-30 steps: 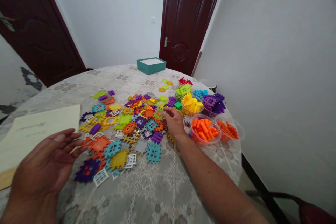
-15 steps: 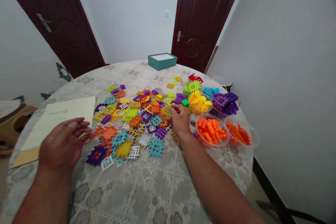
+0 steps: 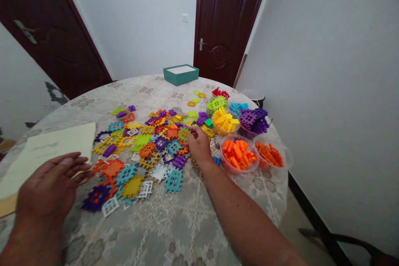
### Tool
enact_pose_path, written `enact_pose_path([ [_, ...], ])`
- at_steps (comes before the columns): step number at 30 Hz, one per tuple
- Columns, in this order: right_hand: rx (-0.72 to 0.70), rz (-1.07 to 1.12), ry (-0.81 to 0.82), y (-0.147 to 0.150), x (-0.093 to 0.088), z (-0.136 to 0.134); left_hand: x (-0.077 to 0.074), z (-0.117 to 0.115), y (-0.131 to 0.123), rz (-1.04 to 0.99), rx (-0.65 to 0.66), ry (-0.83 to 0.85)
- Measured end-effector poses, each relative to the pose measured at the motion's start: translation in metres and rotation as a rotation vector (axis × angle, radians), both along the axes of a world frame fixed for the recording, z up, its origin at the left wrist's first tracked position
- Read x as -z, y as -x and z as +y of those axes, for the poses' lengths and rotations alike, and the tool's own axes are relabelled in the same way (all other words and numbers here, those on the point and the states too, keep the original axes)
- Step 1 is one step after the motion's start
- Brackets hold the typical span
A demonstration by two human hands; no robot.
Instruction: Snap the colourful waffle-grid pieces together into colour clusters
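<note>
Fingers of the right hand (image 3: 200,146): thumb and forefinger close together at the edge of one lime-green square toothed plastic plate with window openings (image 3: 183,134); whether they clamped it, I could not tell. That plate lay or leaned toward the right side of a mixed heap of toothed plastic plates, just beside an orange solid-faced one (image 3: 172,133).

Left hand (image 3: 50,189): fingers loosely curled and apart, nothing seen in them; tips near an orange toothed plastic plate (image 3: 111,168). Beyond it lay a cream paper sheet with faint markings (image 3: 59,137).

Right of the heap: a clear round plastic bowl (image 3: 257,161) held orange plastic sticks (image 3: 238,154); behind it stood bright-yellow plastic sticks (image 3: 225,120), likewise bowled, and purple lattice plastic plates (image 3: 249,119).

Far edge: one teal open-topped rectangular box (image 3: 187,79), white inside. All rested on a round table with grey floral cloth (image 3: 174,224).
</note>
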State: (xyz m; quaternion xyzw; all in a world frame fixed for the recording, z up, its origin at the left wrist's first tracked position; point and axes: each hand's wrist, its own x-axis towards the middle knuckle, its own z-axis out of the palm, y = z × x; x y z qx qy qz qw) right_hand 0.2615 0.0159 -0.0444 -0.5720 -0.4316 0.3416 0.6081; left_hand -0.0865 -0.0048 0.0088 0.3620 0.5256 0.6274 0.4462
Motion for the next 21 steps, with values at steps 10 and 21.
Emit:
enact_pose_path([
  [10, 0.030, 0.022, -0.041, -0.001, 0.000, 0.002, -0.013, -0.011, -0.015, 0.078, -0.042, -0.010],
  [21, 0.110, -0.110, 0.020, -0.031, 0.013, 0.009, 0.004, -0.008, -0.006, 0.039, -0.025, -0.039],
])
